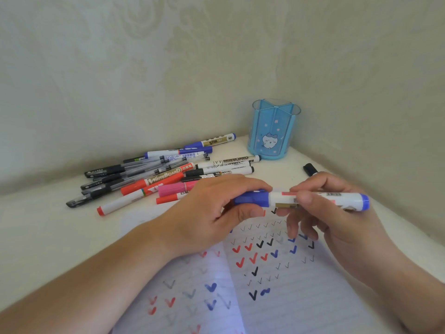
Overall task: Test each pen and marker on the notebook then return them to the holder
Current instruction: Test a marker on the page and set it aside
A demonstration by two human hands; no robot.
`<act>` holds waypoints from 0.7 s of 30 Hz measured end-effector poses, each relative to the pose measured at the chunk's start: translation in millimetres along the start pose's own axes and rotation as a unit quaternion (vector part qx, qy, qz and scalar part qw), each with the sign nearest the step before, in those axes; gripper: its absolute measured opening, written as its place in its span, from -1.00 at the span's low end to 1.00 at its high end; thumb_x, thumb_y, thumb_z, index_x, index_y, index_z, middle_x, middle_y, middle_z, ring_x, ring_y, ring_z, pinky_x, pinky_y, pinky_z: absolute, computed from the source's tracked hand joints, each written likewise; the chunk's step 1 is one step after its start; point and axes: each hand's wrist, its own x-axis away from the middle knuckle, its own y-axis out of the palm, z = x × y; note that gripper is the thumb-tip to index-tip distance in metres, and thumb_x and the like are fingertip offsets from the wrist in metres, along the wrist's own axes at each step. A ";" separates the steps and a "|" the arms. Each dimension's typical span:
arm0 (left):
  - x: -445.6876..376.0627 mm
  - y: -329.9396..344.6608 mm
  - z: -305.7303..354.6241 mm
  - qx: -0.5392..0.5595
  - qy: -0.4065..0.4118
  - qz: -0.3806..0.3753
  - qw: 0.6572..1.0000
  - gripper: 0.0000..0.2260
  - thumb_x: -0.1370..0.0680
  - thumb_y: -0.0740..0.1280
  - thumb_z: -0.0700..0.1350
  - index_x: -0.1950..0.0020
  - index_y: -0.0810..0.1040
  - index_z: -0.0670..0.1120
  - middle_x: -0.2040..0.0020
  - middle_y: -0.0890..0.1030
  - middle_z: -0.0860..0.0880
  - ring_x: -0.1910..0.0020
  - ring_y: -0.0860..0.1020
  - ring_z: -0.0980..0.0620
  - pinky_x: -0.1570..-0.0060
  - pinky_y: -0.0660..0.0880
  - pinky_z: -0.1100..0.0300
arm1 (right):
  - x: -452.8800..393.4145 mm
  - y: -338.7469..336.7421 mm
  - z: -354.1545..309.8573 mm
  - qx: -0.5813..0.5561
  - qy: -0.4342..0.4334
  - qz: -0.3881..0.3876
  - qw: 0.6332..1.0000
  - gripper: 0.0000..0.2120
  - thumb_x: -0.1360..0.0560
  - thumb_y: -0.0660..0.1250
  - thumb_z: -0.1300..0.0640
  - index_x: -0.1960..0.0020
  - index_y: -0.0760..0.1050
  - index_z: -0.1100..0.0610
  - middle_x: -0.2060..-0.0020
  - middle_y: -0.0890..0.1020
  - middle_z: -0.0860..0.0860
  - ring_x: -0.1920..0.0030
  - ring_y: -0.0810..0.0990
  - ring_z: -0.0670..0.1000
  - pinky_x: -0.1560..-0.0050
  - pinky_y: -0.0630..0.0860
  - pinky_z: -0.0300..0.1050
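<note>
I hold a blue whiteboard marker [313, 198] level above the open notebook [277, 280]. My left hand [212, 213] pinches its blue cap, which sits on the marker. My right hand [337, 213] grips the white barrel. The notebook pages carry several red, blue and black tick marks. The blue see-through pen holder [274, 131] stands at the back near the wall corner and looks empty. A pile of pens and markers [156, 174] lies on the table to the left of the holder.
A loose black cap [310, 169] lies on the white table to the right of the holder. The walls meet in a corner close behind the holder. The pile holds black gel pens plus red, pink, blue and black markers.
</note>
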 end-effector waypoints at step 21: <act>-2.2 -1.1 1.6 0.025 -0.045 -0.019 0.998 -0.83 -0.59 0.25 0.11 -0.13 0.54 0.12 0.19 0.60 0.10 0.27 0.55 0.04 0.27 0.48 0.12 | -3.6 -6.9 -0.9 0.036 -0.063 -0.057 0.996 -0.56 -0.20 0.51 -0.32 0.17 0.64 0.01 0.31 0.68 0.17 0.47 0.52 0.12 0.45 0.36 -0.29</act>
